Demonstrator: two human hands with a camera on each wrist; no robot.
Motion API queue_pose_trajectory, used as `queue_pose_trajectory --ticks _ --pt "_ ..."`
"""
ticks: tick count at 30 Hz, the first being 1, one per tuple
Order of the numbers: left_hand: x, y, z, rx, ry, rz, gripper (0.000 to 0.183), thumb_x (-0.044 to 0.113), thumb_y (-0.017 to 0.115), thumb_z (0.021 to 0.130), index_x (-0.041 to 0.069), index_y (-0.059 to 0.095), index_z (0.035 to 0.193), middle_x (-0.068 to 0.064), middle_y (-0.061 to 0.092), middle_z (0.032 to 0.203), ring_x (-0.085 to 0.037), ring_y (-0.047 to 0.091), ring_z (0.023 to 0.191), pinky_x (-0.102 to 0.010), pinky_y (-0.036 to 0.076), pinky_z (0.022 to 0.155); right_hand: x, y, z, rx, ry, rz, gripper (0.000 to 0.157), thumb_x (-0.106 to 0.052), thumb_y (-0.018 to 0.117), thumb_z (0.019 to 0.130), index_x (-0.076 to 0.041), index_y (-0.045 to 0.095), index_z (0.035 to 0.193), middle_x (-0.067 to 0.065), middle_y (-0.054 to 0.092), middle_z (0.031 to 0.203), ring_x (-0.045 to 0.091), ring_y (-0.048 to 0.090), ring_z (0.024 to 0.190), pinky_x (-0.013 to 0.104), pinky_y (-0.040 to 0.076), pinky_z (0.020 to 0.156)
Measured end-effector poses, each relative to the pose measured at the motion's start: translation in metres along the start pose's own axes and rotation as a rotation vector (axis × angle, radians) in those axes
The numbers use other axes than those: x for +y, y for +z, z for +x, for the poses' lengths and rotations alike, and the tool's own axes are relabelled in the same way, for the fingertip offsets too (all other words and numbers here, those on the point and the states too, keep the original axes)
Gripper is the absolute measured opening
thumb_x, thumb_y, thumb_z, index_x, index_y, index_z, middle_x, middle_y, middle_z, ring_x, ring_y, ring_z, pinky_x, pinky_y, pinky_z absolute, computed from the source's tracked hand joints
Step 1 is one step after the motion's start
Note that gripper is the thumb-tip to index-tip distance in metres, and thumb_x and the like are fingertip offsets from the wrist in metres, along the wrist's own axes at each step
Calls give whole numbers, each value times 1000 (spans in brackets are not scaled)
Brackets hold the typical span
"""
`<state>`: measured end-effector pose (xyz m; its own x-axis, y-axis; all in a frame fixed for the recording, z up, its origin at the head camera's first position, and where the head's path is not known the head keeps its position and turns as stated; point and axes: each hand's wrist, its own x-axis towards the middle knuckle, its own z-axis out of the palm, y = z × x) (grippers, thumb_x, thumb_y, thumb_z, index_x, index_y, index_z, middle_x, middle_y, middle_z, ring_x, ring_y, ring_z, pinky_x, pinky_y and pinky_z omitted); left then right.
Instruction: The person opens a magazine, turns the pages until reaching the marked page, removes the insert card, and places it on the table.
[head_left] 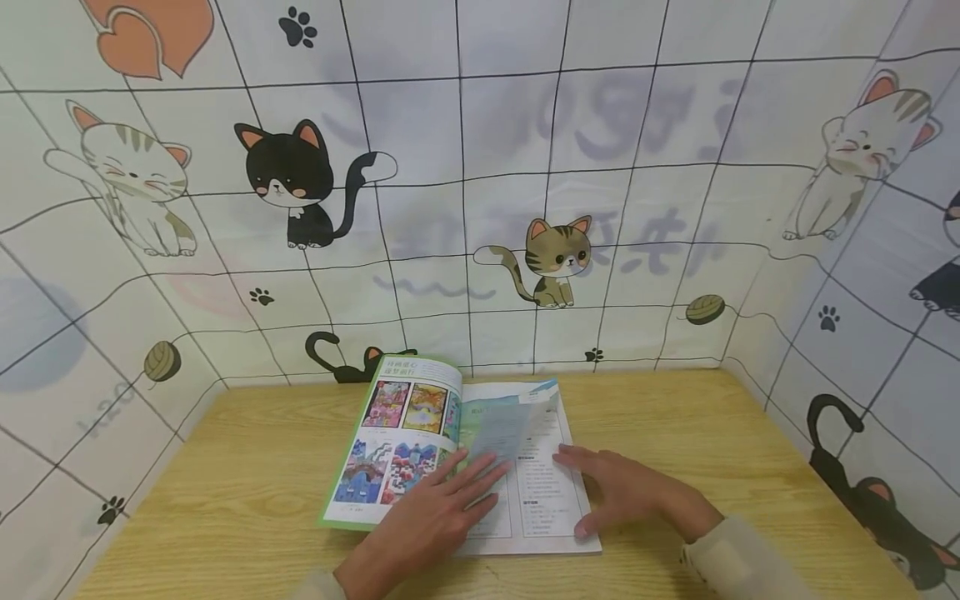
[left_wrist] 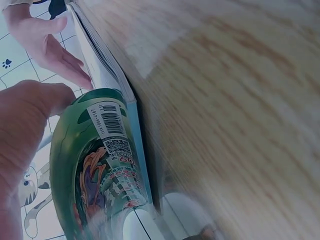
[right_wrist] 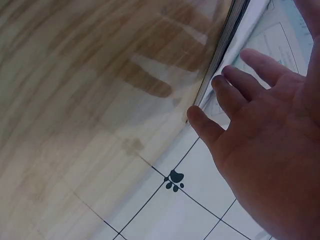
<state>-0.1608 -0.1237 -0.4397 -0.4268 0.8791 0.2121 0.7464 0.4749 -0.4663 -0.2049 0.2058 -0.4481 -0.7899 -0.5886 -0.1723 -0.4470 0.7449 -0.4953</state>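
Note:
A magazine (head_left: 540, 500) lies spread on the wooden table, colourful pictures on its left page (head_left: 367, 492) and printed text on the right. Above the right page, a page (head_left: 501, 429) shows blurred and see-through. My left hand (head_left: 442, 508) rests across the magazine by the middle fold, fingers extended toward the right page. From the left wrist, its thumb shows beside the green back cover (left_wrist: 65, 145) with a barcode. My right hand (head_left: 626, 487) is at the magazine's right edge, fingers spread and lightly bent, fingertips over the page border. Nothing is gripped in it.
The wooden table (head_left: 247, 467) extends on both sides of the magazine. White cloth walls (head_left: 420, 208) with a black grid and printed cats enclose the back and sides. In the right wrist view, the tabletop (right_wrist: 75, 100) shows reflections of the hand.

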Motion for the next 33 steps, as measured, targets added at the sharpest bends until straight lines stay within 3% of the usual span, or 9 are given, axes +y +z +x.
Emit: queue_pose_trajectory --ticks 5,8,16,23,28,33 --pt "0 3 1 28 26 55 17 22 69 87 21 77 102 0 61 138 -22 41 141 -46 20 119 -2 3 -1 -8 -39 -35 104 -61 82 66 -11 45 150 13 35 158 41 37 140 62 33 107" --pt "0 4 1 17 21 60 13 23 66 87 20 77 94 -1 64 134 -23 46 138 -47 20 119 0 4 -2 0 -43 -37 102 -58 84 66 -10 47 149 14 36 158 41 37 140 62 32 108" --pt "0 2 4 -45 0 11 15 31 69 86 22 79 94 0 63 135 -22 47 137 -49 22 118 -4 3 -1 36 -61 -96 98 -52 87 64 -9 51 145 15 41 154 41 43 136 58 37 106" --pt "3 0 8 -97 -13 27 12 35 71 83 25 78 84 2 61 137 -21 44 139 -53 23 117 -10 1 -2 30 -50 -105 97 -49 88 64 -8 52 144 16 42 153 41 43 136 58 38 106" --pt "3 -3 10 -144 -70 48 16 37 71 82 23 75 77 2 62 134 -22 44 139 -62 28 111 -10 0 -2 19 -25 -87 99 -50 88 64 -8 51 145 14 41 155 41 42 137 58 36 107" --pt "0 -5 9 -175 -138 32 21 42 71 82 22 75 80 1 63 133 -23 45 137 -66 31 107 -10 1 -1 11 -13 -77 99 -50 88 64 -8 51 145 12 39 156 41 40 139 58 35 108"
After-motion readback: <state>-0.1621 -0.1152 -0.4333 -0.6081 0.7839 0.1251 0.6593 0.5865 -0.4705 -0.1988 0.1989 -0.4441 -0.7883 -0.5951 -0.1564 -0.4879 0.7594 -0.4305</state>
